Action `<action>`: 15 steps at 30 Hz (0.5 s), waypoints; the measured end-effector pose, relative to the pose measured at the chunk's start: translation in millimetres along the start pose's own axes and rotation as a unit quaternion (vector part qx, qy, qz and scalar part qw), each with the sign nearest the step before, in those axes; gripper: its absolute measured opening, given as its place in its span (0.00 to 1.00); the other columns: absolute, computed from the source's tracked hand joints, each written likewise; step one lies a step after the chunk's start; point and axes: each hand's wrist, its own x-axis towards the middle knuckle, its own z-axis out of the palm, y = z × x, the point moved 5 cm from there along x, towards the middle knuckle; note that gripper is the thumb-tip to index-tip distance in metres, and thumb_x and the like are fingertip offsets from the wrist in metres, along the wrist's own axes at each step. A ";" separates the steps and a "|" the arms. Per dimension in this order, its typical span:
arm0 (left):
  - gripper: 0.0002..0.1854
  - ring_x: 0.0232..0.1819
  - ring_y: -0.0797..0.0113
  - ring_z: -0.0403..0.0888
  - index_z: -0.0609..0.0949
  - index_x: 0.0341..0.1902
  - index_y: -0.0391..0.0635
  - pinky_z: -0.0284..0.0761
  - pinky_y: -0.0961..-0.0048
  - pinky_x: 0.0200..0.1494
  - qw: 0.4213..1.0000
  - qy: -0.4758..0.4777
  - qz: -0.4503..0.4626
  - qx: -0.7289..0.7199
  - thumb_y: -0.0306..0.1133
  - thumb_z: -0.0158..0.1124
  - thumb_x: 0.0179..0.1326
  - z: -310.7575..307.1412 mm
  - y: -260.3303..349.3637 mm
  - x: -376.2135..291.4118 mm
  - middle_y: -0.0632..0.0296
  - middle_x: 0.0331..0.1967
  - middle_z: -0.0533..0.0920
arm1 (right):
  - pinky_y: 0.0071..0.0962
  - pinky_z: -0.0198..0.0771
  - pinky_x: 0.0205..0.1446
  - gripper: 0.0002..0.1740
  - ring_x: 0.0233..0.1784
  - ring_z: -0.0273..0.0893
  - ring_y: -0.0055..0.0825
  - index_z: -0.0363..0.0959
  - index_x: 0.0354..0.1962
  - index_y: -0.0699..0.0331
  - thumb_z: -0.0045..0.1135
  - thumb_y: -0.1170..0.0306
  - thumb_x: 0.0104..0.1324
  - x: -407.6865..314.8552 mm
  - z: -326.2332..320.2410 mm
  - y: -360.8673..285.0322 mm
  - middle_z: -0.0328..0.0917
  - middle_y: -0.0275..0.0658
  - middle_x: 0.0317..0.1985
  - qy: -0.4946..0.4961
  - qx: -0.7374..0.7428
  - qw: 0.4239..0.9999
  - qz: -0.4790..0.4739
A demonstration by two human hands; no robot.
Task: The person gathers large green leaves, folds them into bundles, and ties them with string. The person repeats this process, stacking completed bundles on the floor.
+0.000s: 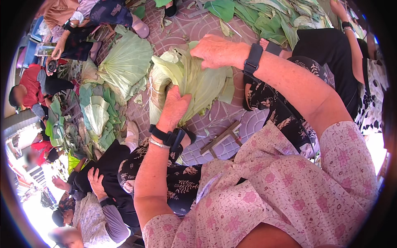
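Before me is a thick bundle of large pale green leaves (203, 85), folded and layered, perhaps lotus leaves. White string (151, 86) is tied around its gathered left end. My left hand (175, 105) grips the near side of the bundle, its fingers partly hidden in the folds. At the far side, my right hand (214, 51) is closed on the upper edge of a leaf; its fingertips are partly out of sight. Left of the bundle, a fanned stack of similar leaves (127, 62) lies on the floor.
A small wooden stool (221, 139) stands on the patterned tile floor (198, 142) near my knees. More leaves (269, 21) are heaped at the far right, and a smaller stack (96, 114) lies left. Several people sit close on both sides; one person's hand (96, 183) rests at lower left.
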 end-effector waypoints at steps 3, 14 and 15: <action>0.21 0.49 0.68 0.78 0.74 0.57 0.33 0.72 0.71 0.55 1.000 0.025 0.017 0.009 0.17 0.50 0.57 -1.0 2.7 3.2 0.56 0.49 0.82 | 0.43 0.64 0.60 0.27 0.55 0.73 0.41 0.73 0.48 0.64 0.68 0.67 0.50 1.3 -0.7 2.8 0.79 0.41 0.41 0.051 0.021 0.998 -0.011; 0.20 0.45 0.45 0.81 0.75 0.51 0.31 0.73 0.61 0.52 0.980 0.039 0.090 0.173 0.22 0.52 0.52 -11.5 -11.3 5.3 0.39 0.41 0.82 | 0.40 0.65 0.54 0.15 0.52 0.72 0.37 0.76 0.34 0.63 0.69 0.67 0.49 -3.3 9.8 -13.5 0.77 0.37 0.38 0.026 0.036 0.994 -0.102; 0.20 0.46 0.42 0.80 0.75 0.50 0.31 0.73 0.59 0.52 0.971 0.045 0.080 0.219 0.22 0.52 0.51 -12.5 -9.1 5.8 0.37 0.41 0.81 | 0.40 0.66 0.51 0.14 0.50 0.73 0.37 0.75 0.32 0.62 0.68 0.67 0.49 -4.0 9.8 -13.4 0.77 0.37 0.37 0.044 0.024 0.992 -0.117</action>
